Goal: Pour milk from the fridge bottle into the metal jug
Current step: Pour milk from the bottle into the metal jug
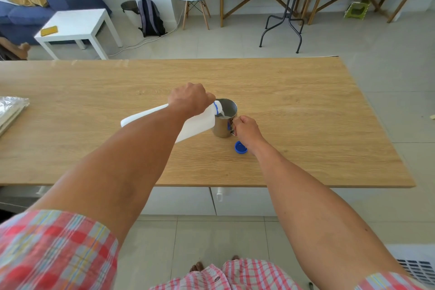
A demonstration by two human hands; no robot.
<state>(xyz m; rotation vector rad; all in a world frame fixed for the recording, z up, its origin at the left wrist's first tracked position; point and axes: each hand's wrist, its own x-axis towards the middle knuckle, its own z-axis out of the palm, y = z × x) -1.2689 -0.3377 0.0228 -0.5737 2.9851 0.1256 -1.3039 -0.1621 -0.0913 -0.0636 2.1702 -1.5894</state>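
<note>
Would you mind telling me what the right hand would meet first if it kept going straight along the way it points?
The right hand points up and left and already grips the handle of the metal jug, so it would press into the jug's side first, then probably the tilted milk bottle just beyond.

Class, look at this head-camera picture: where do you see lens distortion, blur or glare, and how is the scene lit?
Head view: wide-angle bending curves the wooden table edges and stretches the forearms; soft, even daylight gives only faint shadows; the steel jug shows mild reflections; the milk bottle looks nearly blown-out white; the sofa and the room's far corners are slightly smeared; both hands, left and right, are sharp.
</note>
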